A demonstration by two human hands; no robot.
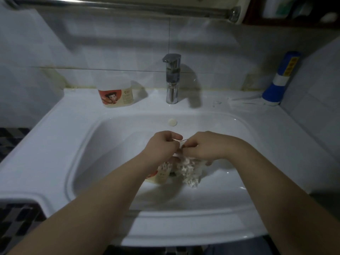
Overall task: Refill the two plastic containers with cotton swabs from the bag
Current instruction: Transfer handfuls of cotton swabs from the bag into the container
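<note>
– Over the white sink, what do we see?
– Our left hand and right hand, both pinching the top of the bag of cotton swabs.
– Where are the tubs?
– We see the near container down in the bowl, under our left hand, just beside the bag. The back container stands on the rim by the tiled wall, left of the tap.
– Any room to move?
– Lots of bare bowl on both sides. A blue bottle leans in the far right corner.
</note>
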